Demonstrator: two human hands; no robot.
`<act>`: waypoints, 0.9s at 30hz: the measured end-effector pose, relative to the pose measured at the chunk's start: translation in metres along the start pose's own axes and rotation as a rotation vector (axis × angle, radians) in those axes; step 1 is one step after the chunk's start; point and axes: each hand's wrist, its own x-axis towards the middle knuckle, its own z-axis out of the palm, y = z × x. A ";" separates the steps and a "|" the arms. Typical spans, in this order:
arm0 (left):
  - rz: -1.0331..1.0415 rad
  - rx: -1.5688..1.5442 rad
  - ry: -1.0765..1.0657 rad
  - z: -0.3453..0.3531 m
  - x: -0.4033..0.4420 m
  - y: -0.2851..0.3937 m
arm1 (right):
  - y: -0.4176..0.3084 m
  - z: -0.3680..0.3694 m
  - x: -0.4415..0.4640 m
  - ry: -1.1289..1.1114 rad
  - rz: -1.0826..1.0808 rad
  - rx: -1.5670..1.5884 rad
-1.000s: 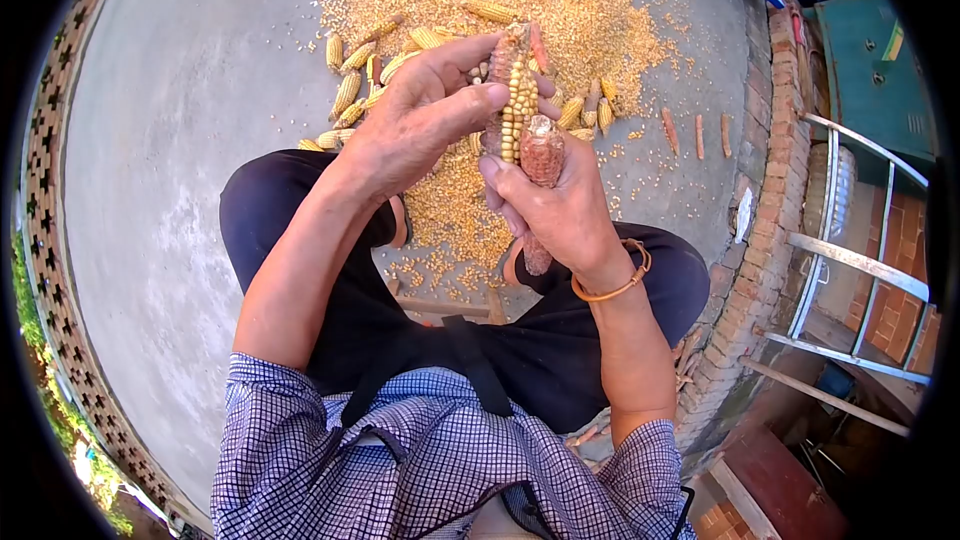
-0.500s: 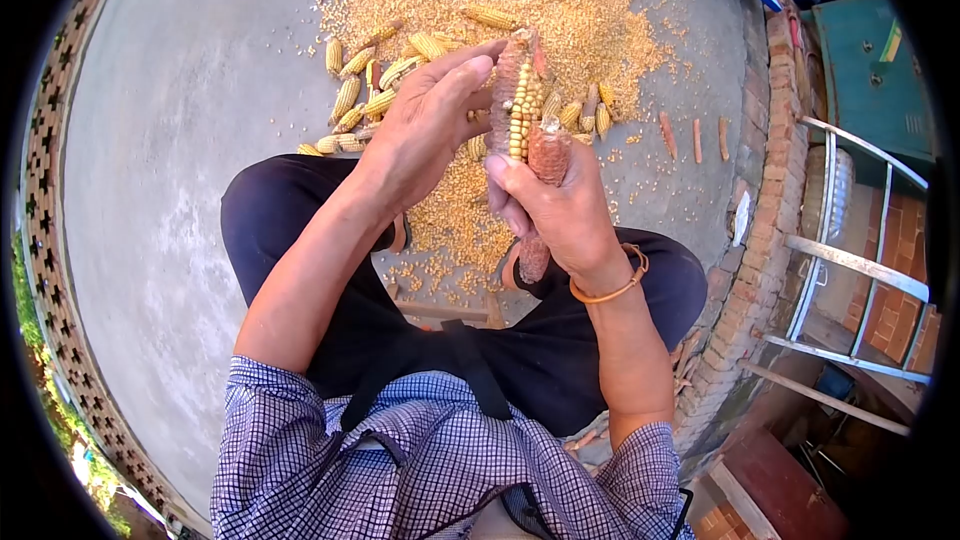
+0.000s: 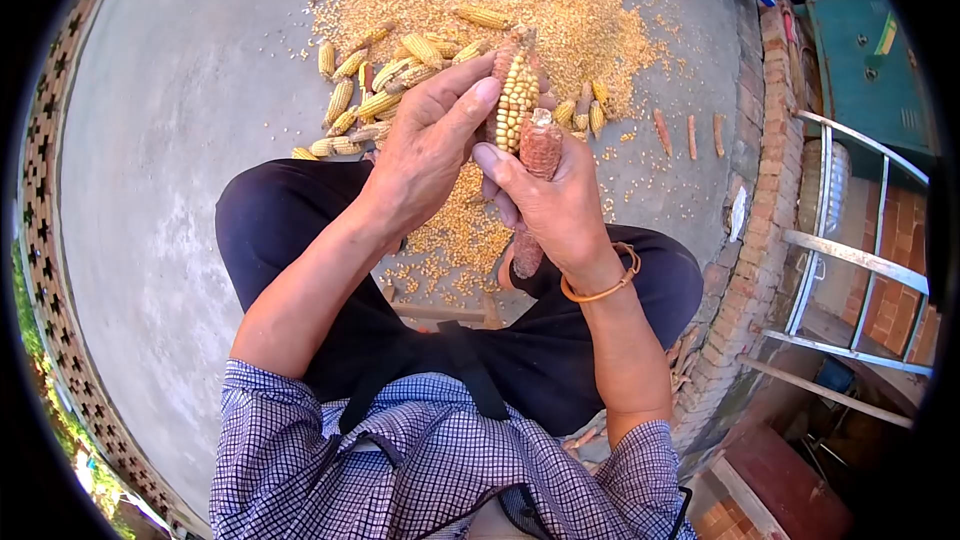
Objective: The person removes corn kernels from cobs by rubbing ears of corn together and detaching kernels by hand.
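Observation:
A partly shelled ear of corn [image 3: 517, 92] stands upright between my hands, with yellow kernels on part of it and bare reddish cob elsewhere. My left hand [image 3: 432, 140] is closed round its left side, thumb against the ear and some fingers hidden behind. My right hand [image 3: 565, 210] grips a bare reddish corn cob [image 3: 541, 148], whose lower end sticks out below the palm. The right thumb lies at the base of the ear. Beyond the hands is a spread of loose corn kernels [image 3: 570, 15], with several unshelled ears [image 3: 340, 100] at its near left.
Several stripped cobs [image 3: 691, 137] lie on the concrete floor [image 3: 160, 190] to the right. A brick edging [image 3: 765, 170] runs along that side, with a metal ladder [image 3: 860, 255] and a green cabinet [image 3: 865, 70] beyond. My knees flank loose kernels between my feet.
My left hand has moved in from beside the ear and closed on it. The ear has turned, showing more kernel rows. My right hand keeps the bare cob, shifted slightly left.

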 end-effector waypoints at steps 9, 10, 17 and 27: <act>-0.061 -0.263 0.028 0.003 0.003 0.002 | -0.002 -0.006 0.000 -0.023 0.017 0.021; -0.056 -0.237 0.023 0.004 0.003 0.002 | 0.000 -0.005 0.000 -0.015 0.010 0.036; -0.015 -0.074 0.041 0.010 0.000 -0.001 | 0.005 -0.003 0.002 0.075 -0.171 -0.145; 0.056 0.092 0.035 0.007 -0.001 -0.011 | 0.014 -0.001 0.005 0.128 -0.340 -0.338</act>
